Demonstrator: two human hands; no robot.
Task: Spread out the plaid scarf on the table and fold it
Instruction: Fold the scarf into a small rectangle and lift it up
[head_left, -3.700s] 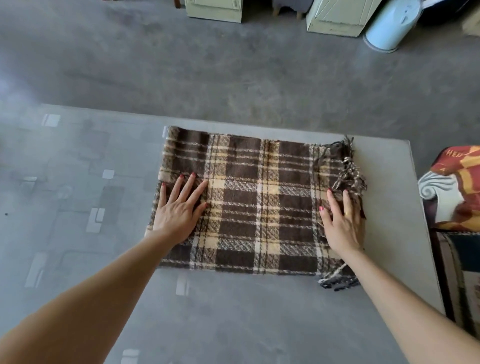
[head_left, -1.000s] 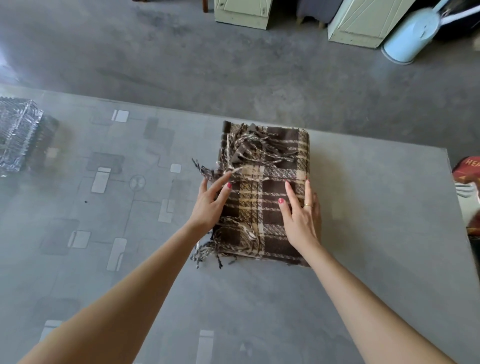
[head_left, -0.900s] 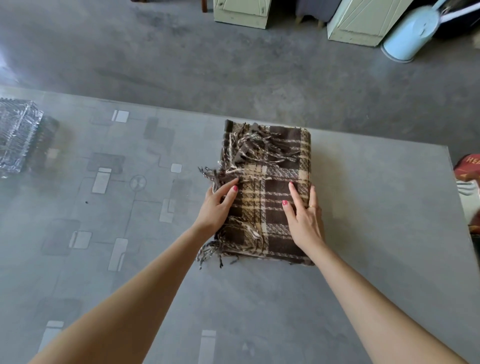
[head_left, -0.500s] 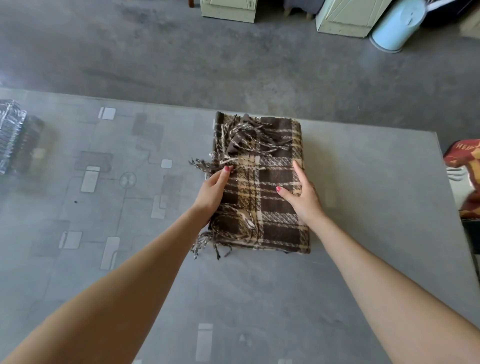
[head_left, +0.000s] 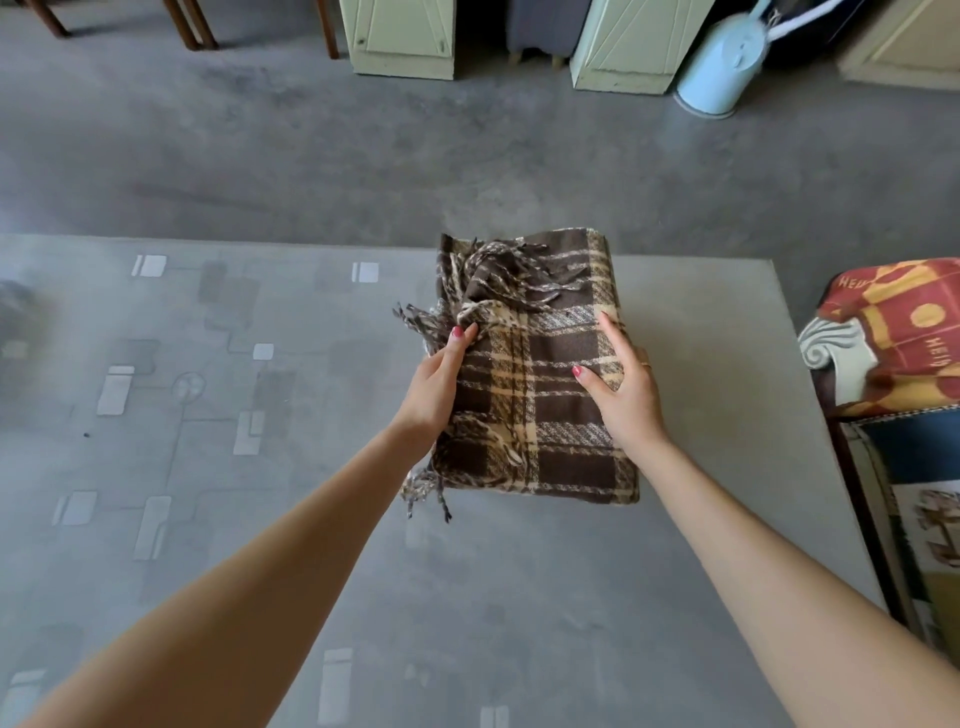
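The brown and cream plaid scarf (head_left: 540, 395) is folded into a thick rectangle, with its fringe bunched along the left side and the far end. My left hand (head_left: 434, 384) grips its left edge, thumb on top by the fringe. My right hand (head_left: 628, 400) grips its right edge, thumb lying on the plaid. The bundle looks raised slightly off the grey patterned table (head_left: 260, 467), and its far end overlaps the table's far edge.
A red and yellow printed cushion (head_left: 893, 332) on a seat sits just past the table's right edge. Beyond the table is grey floor, with pale green cabinets (head_left: 400, 36), a light blue bin (head_left: 719, 62) and wooden chair legs (head_left: 192, 26) at the back.
The wide scarf was folded over into a narrow bundle. Within the last second both hands went from lying flat on it to gripping its sides, and the bundle moved toward the far edge.
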